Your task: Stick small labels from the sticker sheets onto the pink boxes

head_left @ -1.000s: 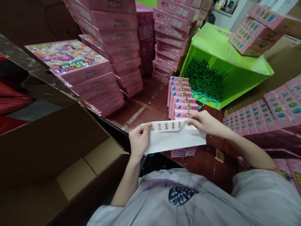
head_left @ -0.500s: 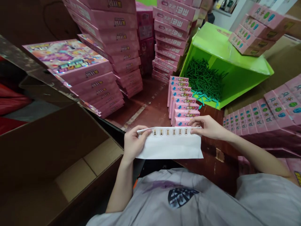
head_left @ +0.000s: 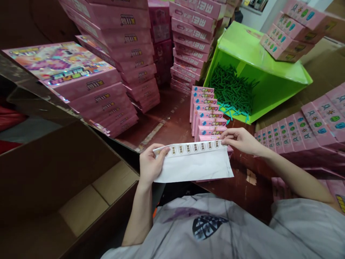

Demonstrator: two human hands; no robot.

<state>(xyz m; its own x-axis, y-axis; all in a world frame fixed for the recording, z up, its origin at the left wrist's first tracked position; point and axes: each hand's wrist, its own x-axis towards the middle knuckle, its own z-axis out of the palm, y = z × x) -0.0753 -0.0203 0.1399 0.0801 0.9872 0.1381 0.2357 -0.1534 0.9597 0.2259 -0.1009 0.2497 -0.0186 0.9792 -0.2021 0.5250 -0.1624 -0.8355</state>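
A white sticker sheet [head_left: 195, 166] is stretched between my two hands above the table's near edge. Round labels with dark print run in a row along its upper edge. My left hand [head_left: 150, 164] grips the sheet's left end, thumb on top. At the upper right corner, my right hand [head_left: 239, 140] pinches the sheet's edge beside the last round label; whether a label is between the fingertips is too small to tell. Just beyond the sheet stands a row of small pink boxes [head_left: 208, 116], its near end partly hidden by the paper.
A green bin [head_left: 280, 84] lies on its side, with green sticks [head_left: 233, 90] inside and spilling out. Stacks of pink boxes [head_left: 134, 54] rise at the left and back; more pink boxes [head_left: 293, 131] line the right. An open cardboard carton [head_left: 107, 183] is at lower left.
The view has shifted slightly. The sheet's right end has risen a little with my right hand, and the row of labels now slants up to the right.
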